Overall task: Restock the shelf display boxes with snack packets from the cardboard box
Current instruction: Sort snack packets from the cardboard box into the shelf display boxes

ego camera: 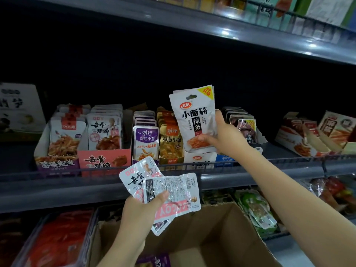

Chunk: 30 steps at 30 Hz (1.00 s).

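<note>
My right hand grips a small stack of white spicy-strip packets, upright, just above their white display box on the middle shelf. My left hand holds a fan of several white-and-pink snack packets in front of the shelf edge, above the open cardboard box. The pink display box with matching packets stands to the left on the shelf. A purple packet lies at the bottom of the cardboard box.
Along the middle shelf stand more display boxes: purple squid, purple and gold fish packets, dark packets and orange boxes at the right. A wire rail fronts the shelf. Lower shelves hold red packs and green packs.
</note>
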Tool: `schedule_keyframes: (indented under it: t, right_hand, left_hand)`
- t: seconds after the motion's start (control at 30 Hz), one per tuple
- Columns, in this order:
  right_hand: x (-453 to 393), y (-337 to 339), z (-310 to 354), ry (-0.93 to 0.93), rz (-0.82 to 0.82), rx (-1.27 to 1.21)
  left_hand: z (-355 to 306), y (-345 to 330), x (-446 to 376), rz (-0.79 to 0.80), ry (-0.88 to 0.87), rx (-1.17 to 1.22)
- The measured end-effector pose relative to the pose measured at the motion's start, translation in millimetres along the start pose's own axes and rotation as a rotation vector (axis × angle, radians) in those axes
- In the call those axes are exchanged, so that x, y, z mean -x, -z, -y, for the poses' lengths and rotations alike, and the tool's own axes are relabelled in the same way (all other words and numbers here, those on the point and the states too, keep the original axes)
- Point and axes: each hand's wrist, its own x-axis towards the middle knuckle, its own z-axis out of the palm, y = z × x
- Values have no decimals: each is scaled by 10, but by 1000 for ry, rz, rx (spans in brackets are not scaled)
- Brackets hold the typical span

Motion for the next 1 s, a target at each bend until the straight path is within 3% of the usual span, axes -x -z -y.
schedule_keyframes:
  t: [0.07, 0.13, 0.4, 0.67, 0.87, 1.0]
  right_hand:
    - [20, 8, 56, -58, 86, -186]
    - [16, -1, 77, -54, 72, -273]
    - [17, -119, -10, 29, -34, -299]
    - [-44, -246, -261, -91, 55, -399]
    - [50, -336, -369, -186, 83, -713]
    - [29, -311, -394, -215, 143, -642]
  left_hand:
    - [7, -3, 0, 1, 1, -9]
    - [11, -13, 12, 2, 1, -12]
    - [-2, 7, 32, -5, 3, -14]
    - [2, -24, 51, 13, 20, -18]
    - [-5, -52, 79, 15, 27, -14]
    - [9, -61, 90, 28, 18, -37]
